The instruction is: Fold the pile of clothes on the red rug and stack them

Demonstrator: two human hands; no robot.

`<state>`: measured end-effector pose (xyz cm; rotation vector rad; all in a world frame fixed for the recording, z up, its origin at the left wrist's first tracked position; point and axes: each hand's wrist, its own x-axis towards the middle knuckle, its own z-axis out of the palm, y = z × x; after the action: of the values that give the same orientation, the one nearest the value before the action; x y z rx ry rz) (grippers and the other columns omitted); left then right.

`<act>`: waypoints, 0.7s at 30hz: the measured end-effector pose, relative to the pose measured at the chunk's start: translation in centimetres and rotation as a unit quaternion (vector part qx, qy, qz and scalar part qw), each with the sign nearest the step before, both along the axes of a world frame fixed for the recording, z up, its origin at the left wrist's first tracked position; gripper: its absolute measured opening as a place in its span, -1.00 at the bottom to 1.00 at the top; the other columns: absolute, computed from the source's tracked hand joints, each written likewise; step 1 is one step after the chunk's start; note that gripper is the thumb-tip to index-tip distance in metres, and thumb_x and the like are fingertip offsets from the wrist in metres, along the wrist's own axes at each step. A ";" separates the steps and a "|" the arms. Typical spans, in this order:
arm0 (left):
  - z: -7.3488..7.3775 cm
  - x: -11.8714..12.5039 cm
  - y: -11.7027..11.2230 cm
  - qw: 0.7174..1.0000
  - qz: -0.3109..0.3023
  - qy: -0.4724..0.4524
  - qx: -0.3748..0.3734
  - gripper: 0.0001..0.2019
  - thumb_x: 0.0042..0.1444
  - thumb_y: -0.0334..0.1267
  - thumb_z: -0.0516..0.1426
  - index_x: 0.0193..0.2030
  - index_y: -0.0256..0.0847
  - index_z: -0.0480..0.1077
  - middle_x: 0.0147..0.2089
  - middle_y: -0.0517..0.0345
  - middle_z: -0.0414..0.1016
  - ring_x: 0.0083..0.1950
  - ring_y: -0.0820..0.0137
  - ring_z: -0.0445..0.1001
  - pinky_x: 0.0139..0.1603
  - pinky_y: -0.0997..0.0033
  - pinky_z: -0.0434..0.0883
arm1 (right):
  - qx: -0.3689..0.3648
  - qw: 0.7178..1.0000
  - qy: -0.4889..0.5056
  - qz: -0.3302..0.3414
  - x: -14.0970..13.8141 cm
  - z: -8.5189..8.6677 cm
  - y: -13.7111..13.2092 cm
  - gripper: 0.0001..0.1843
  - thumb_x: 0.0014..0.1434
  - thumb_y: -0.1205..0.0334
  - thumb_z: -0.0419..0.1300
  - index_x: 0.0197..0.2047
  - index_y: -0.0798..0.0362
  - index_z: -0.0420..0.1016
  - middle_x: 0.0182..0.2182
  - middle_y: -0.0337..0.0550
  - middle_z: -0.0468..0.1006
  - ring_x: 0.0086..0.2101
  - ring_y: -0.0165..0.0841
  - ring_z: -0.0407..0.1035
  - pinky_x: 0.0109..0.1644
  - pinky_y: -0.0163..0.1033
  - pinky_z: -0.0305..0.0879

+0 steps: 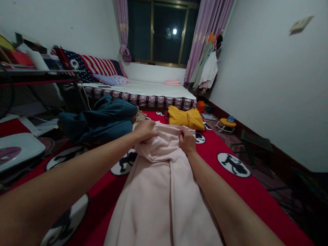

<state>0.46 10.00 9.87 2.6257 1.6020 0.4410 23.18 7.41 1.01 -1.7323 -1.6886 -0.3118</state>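
Observation:
Pale pink pants (156,201) lie lengthwise on a red patterned bedspread (102,191), their two legs side by side and running toward me. My left hand (145,130) grips the upper left of the fabric, fingers bent over the edge. At the upper right corner, my right hand (187,140) pinches the cloth in a closed grip. Between the hands the pink fabric is bunched and creased. Just beyond lies a folded yellow garment (186,118) with small lettering. A heap of teal clothing (102,119) rests left of my left hand.
Another bed (153,89) stands under the window at the back. A cluttered desk (38,78) is at the left, with a white stool-like seat (20,150) below it. Along the right wall are a small yellow stool (227,123) and a dark folding stool (256,140).

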 end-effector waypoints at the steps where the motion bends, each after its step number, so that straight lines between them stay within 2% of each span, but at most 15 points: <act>1: 0.4 -0.4 0.2 0.999 0.025 0.027 0.037 -0.71 -0.03 -0.10 0.22 -0.19 -0.21 0.49 -0.23 0.02 0.52 -0.18 0.20 0.47 -0.27 0.38 0.32 | 0.004 1.000 -0.002 0.009 0.0 0.0 0.0 -0.74 0.25 0.33 -0.04 -0.10 0.09 0.43 -0.13 -0.02 0.54 -0.12 -0.24 0.38 -0.07 -0.23 0.21; 4: 0.4 -0.3 -0.3 0.990 0.026 0.100 0.099 -0.79 0.06 -0.35 0.15 -0.14 -0.30 0.48 -0.12 -0.16 0.49 -0.07 0.07 0.45 -0.12 0.20 0.34 | -0.012 0.999 -0.025 0.026 0.0 -0.1 -0.1 -0.79 0.22 0.32 0.01 -0.22 0.06 0.48 -0.17 -0.07 0.53 -0.16 -0.27 0.38 -0.12 -0.26 0.21; 6: -0.3 0.7 -1.5 0.987 -0.016 0.111 0.114 -0.77 0.12 -0.47 0.04 -0.13 -0.38 0.47 -0.05 -0.25 0.45 0.01 0.05 0.41 -0.01 0.12 0.31 | -0.030 0.998 -0.041 0.026 0.0 -0.1 -0.1 -0.80 0.22 0.30 0.03 -0.26 0.04 0.49 -0.19 -0.09 0.52 -0.20 -0.29 0.38 -0.15 -0.27 0.21; 7: -0.8 1.4 -2.2 0.987 -0.041 0.107 0.114 -0.75 0.13 -0.49 0.01 -0.13 -0.37 0.47 -0.03 -0.23 0.44 0.03 0.09 0.41 0.02 0.14 0.30 | -0.036 0.998 -0.046 0.025 -0.1 -0.1 -0.1 -0.80 0.22 0.29 0.03 -0.27 0.04 0.49 -0.20 -0.10 0.52 -0.20 -0.30 0.38 -0.16 -0.28 0.21; 10: -2.6 3.5 -3.8 0.983 -0.131 0.092 0.088 -0.75 0.20 -0.37 0.01 -0.08 -0.23 0.47 -0.04 -0.03 0.47 -0.04 0.27 0.46 -0.01 0.34 0.35 | -0.053 0.997 -0.050 0.017 -0.1 0.1 -0.2 -0.78 0.24 0.28 0.01 -0.24 0.04 0.49 -0.18 -0.10 0.51 -0.17 -0.30 0.37 -0.12 -0.28 0.21; 12: -4.2 4.1 -3.9 0.982 -0.166 0.074 0.047 -0.71 0.24 -0.21 0.00 0.00 -0.19 0.44 0.00 0.00 0.48 -0.02 0.30 0.47 0.00 0.38 0.36 | -0.068 0.996 -0.051 0.005 -0.2 0.2 -0.2 -0.75 0.26 0.27 -0.02 -0.21 0.04 0.49 -0.16 -0.08 0.50 -0.13 -0.29 0.35 -0.08 -0.26 0.20; 14: -5.9 3.9 -3.4 0.986 -0.156 0.059 0.014 -0.59 0.29 -0.11 -0.06 0.15 -0.25 0.35 0.17 -0.10 0.39 0.16 0.22 0.38 0.15 0.28 0.29 | -0.084 0.995 -0.048 -0.023 -0.2 0.2 -0.2 -0.73 0.26 0.24 -0.03 -0.17 0.04 0.50 -0.11 -0.04 0.49 -0.07 -0.25 0.32 -0.01 -0.21 0.19; 17: -7.8 3.1 -2.4 0.994 -0.101 0.044 0.007 -0.47 0.30 0.01 -0.11 0.32 -0.19 0.17 0.40 -0.12 0.09 0.40 0.10 0.06 0.33 0.08 0.07 | -0.098 0.990 -0.036 -0.090 0.0 -0.1 0.1 -0.65 0.26 0.15 0.00 0.01 0.05 0.46 0.08 0.05 0.39 0.09 -0.14 0.20 0.12 -0.07 0.13; 19: -8.5 2.7 -2.1 0.996 -0.084 0.034 0.014 -0.45 0.30 0.04 -0.11 0.35 -0.13 0.13 0.43 -0.08 0.02 0.43 0.08 -0.03 0.35 0.02 0.01 | -0.129 0.983 -0.027 -0.128 0.1 -0.4 0.4 -0.51 0.27 0.06 -0.01 0.18 0.09 0.34 0.23 0.12 0.23 0.21 -0.04 0.06 0.21 0.07 0.03; 21: -8.7 2.5 -2.3 0.996 -0.088 0.029 0.021 -0.45 0.31 0.03 -0.13 0.35 -0.16 0.13 0.43 -0.12 0.02 0.43 0.08 -0.04 0.36 0.02 0.00 | -0.191 0.972 -0.025 -0.135 0.4 -0.4 0.8 -0.39 0.30 -0.01 -0.09 0.31 0.12 0.18 0.32 0.16 0.09 0.30 0.02 -0.12 0.25 0.21 -0.09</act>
<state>2.98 7.74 1.20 2.8037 1.3740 0.3964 23.57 8.19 0.60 -2.2636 -1.6249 -0.1565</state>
